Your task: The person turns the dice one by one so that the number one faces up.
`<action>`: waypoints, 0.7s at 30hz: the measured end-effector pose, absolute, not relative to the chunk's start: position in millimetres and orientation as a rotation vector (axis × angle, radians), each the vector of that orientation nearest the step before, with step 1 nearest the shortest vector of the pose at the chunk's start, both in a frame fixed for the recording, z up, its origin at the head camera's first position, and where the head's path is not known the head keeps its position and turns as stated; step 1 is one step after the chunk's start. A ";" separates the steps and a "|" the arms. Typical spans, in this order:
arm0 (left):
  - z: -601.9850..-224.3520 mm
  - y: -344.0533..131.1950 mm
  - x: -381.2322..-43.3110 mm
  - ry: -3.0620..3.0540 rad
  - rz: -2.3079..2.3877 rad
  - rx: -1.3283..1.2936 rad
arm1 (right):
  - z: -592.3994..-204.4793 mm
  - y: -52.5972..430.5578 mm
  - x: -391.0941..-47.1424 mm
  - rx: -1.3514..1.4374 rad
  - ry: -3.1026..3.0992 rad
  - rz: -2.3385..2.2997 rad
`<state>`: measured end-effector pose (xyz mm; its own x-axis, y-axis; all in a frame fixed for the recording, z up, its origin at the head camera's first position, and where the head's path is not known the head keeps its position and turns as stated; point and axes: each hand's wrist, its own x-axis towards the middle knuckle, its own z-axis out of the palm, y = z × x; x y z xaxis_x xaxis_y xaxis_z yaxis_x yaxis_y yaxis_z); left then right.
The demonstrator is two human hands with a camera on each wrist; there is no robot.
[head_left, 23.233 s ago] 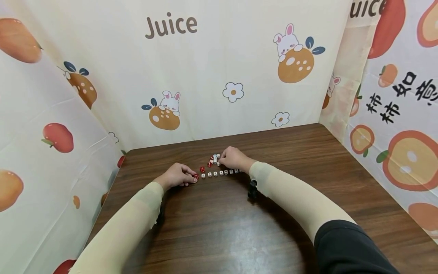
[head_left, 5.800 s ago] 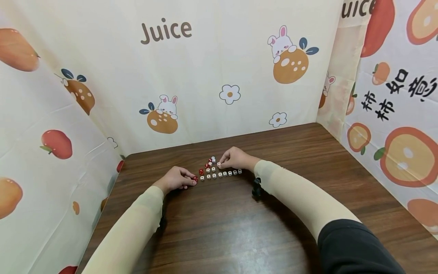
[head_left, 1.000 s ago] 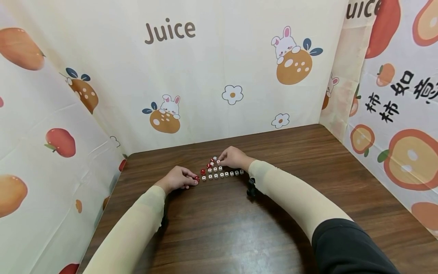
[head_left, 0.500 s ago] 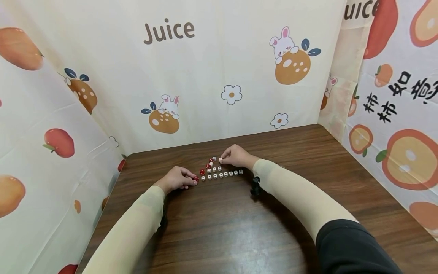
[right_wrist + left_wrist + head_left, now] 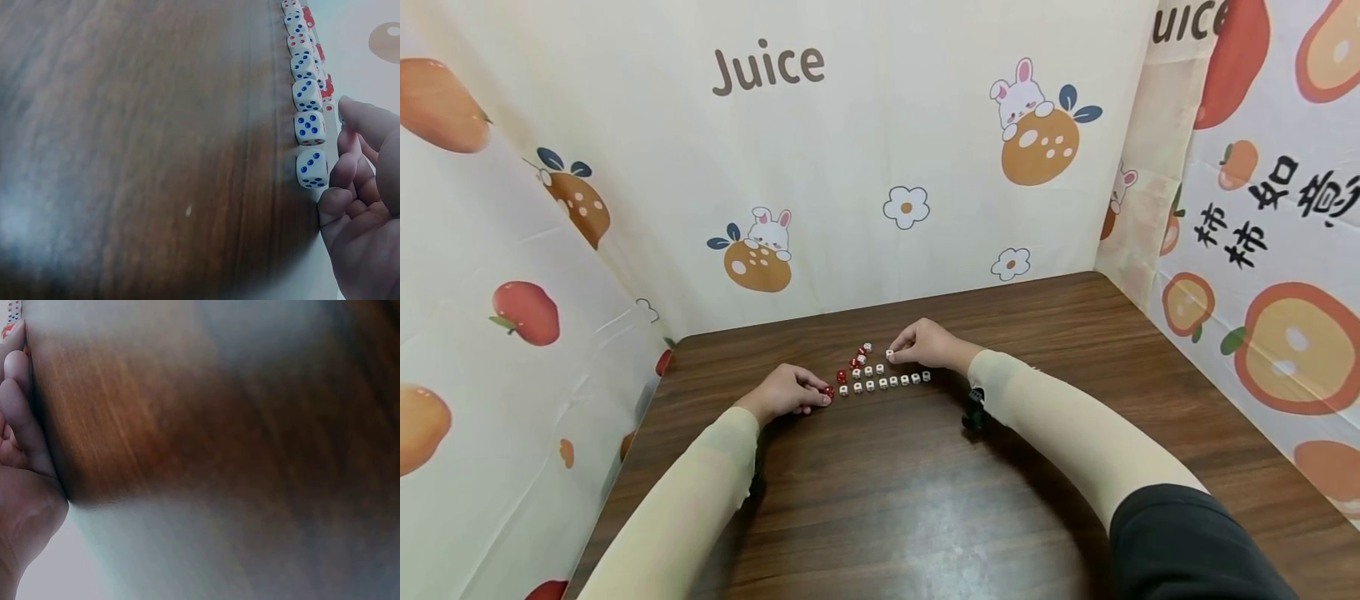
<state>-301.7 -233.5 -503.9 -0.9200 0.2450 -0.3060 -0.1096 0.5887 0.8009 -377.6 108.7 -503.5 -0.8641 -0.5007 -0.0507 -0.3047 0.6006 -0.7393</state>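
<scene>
In the head view, my left hand (image 5: 786, 390) rests on the table at the left end of the dice, with thumb and forefinger on either side of a red die (image 5: 828, 391). My right hand (image 5: 928, 344) pinches a white die (image 5: 890, 355) between thumb and fingertips, just behind and right of the second row. That row has a red die (image 5: 841, 377) at its left, then white dice (image 5: 868, 371). In front runs a longer row of white dice (image 5: 893, 382). The right wrist view shows blue-spotted dice (image 5: 309, 128) from this row beside the curled fingers.
Behind the rows lies a small loose group of red dice (image 5: 853, 363) and white dice (image 5: 868, 347). The dark wooden table (image 5: 880, 500) meets printed cloth walls (image 5: 850, 125) at its back and sides.
Since the oldest frame, white dice have joined the second row and the loose group has shrunk. Within the last second, my right hand has carried a white die rightward. The left hand stays put.
</scene>
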 end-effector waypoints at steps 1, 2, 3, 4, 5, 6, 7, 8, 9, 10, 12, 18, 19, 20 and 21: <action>-503.8 -233.6 -302.0 2.437 1.265 0.107 | -503.2 109.7 -377.1 -0.672 2.573 -1.114; -503.8 -233.5 -302.0 2.439 1.264 0.105 | -502.8 110.4 -376.5 -0.682 2.570 -1.107; -504.1 -233.4 -302.5 2.440 1.262 0.100 | -502.6 111.0 -375.8 -0.694 2.569 -1.096; -504.2 -233.3 -302.6 2.440 1.263 0.098 | -502.2 111.4 -374.9 -0.703 2.565 -1.087; -504.3 -233.2 -302.7 2.439 1.263 0.095 | -501.5 112.0 -373.9 -0.711 2.563 -1.077; -503.9 -233.2 -302.4 2.440 1.263 0.096 | -501.3 112.4 -373.1 -0.717 2.564 -1.067; -503.8 -233.2 -302.2 2.440 1.262 0.095 | -500.9 112.4 -372.3 -0.721 2.563 -1.061; -503.7 -233.2 -302.0 2.441 1.262 0.095 | -500.9 112.2 -371.6 -0.727 2.561 -1.057; -503.4 -233.3 -301.5 2.441 1.262 0.096 | -500.7 112.1 -370.9 -0.729 2.557 -1.058; -503.6 -233.3 -301.4 2.442 1.262 0.095 | -500.7 112.1 -370.4 -0.730 2.552 -1.061; -503.8 -233.4 -301.3 2.444 1.261 0.095 | -501.9 111.5 -370.7 -0.738 2.543 -1.066; -503.8 -233.6 -301.7 2.443 1.262 0.093 | -503.9 109.5 -372.2 -0.761 2.534 -1.039; -503.4 -233.6 -301.3 2.444 1.261 0.096 | -503.9 109.2 -372.0 -0.763 2.537 -1.032; -503.3 -233.5 -301.3 2.445 1.260 0.097 | -503.7 109.0 -371.7 -0.763 2.538 -1.029; -503.3 -233.6 -301.4 2.445 1.259 0.098 | -503.6 108.9 -371.6 -0.763 2.538 -1.027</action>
<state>-301.4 -233.6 -503.3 -0.9228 0.2346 -0.3056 -0.1125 0.5945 0.7962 -371.6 108.9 -503.6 -0.8146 -0.5753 -0.0736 -0.3621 0.6036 -0.7103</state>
